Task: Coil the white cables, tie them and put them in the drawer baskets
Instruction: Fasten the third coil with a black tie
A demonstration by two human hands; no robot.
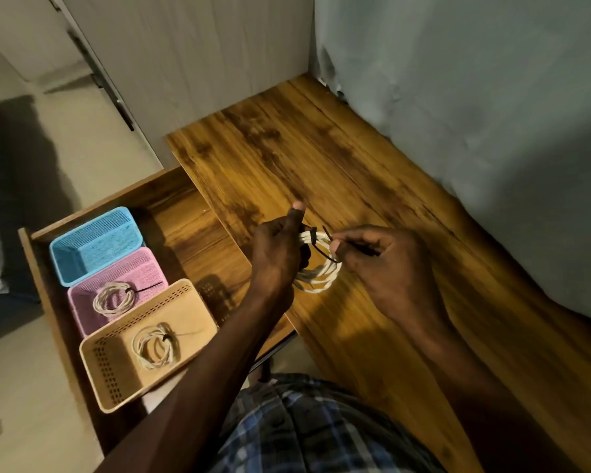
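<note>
My left hand (pixel 278 252) grips a coiled white cable (pixel 321 271) just above the wooden desk top (pixel 321 158), thumb raised. A black zip tie (pixel 325 249) loops around the coil, and my right hand (pixel 379 264) pinches its tail beside the coil. The open drawer (pixel 181 213) at the left holds three baskets in a row. The blue basket (pixel 96 242) at the back is empty. The pink basket (pixel 116 288) holds a tied white coil (pixel 113 298). The beige basket (pixel 144 339) in front holds another tied coil (pixel 156 346).
A grey curtain (pixel 475 114) hangs along the desk's right side. A pale cabinet panel (pixel 191 63) stands behind the desk. The tiled floor (pixel 21 387) lies left of the drawer. The right half of the drawer bottom is bare wood.
</note>
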